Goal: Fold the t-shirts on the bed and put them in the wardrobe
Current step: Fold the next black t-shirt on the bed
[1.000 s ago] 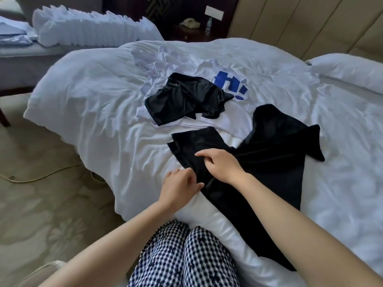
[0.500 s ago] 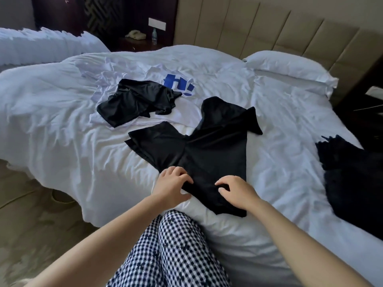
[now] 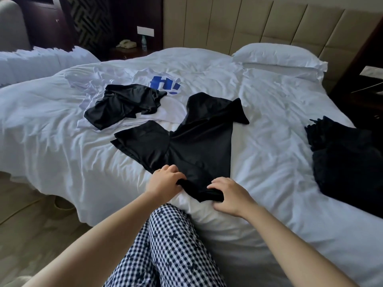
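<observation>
Left hand [image 3: 165, 182] pinches one near hem corner of the smooth black fabric t-shirt [image 3: 201, 146], and right hand [image 3: 231, 195] curls round the bunched other corner. Beyond both hands the shirt lies spread on the rumpled white duvet [image 3: 279, 121]. A crumpled black garment [image 3: 122, 105] sits farther beyond the left hand.

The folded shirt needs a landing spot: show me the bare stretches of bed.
Bare bed runs between the spread black t-shirt and the dark clothes at right, up to the pillow. Another stretch lies left of the crumpled black shirt. Crowded: the middle, where it overlaps the white shirt.
</observation>
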A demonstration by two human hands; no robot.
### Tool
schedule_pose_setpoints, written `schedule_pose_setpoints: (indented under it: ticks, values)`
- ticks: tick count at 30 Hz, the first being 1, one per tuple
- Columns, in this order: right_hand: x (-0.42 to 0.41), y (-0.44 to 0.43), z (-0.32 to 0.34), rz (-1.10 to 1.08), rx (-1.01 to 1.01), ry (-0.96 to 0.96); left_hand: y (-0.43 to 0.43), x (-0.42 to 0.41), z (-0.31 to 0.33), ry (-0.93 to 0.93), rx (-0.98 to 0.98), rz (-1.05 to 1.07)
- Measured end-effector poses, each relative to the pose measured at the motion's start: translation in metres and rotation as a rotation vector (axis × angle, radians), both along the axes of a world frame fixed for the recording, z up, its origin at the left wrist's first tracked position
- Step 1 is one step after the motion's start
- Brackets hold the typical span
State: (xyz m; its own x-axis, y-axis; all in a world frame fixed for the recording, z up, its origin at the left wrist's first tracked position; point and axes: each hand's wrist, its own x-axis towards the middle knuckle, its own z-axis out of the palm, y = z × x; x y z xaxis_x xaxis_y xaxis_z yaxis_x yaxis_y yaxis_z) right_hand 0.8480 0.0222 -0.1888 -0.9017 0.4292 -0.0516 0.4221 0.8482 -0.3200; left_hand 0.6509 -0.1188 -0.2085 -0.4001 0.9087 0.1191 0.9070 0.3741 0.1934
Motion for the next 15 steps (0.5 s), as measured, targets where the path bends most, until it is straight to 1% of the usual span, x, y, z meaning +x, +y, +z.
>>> schedule_pose_setpoints:
  ticks: [4, 7, 11, 15]
  values:
    - [-0.005, 0.002, -0.007, -0.039, 0.078, 0.083, 0.006, 0.0, 0.0, 0.01, -0.01, 0.037]
    - [-0.008, 0.006, -0.001, -0.087, 0.128, 0.05, 0.007, -0.002, 0.005, 0.031, -0.069, 0.047]
    - [-0.004, 0.006, 0.017, -0.025, 0.121, -0.065, 0.009, 0.004, 0.02, 0.03, -0.25, 0.048]
    - [0.006, -0.002, 0.024, 0.012, 0.093, -0.14, 0.007, 0.014, 0.029, -0.042, -0.445, 0.025]
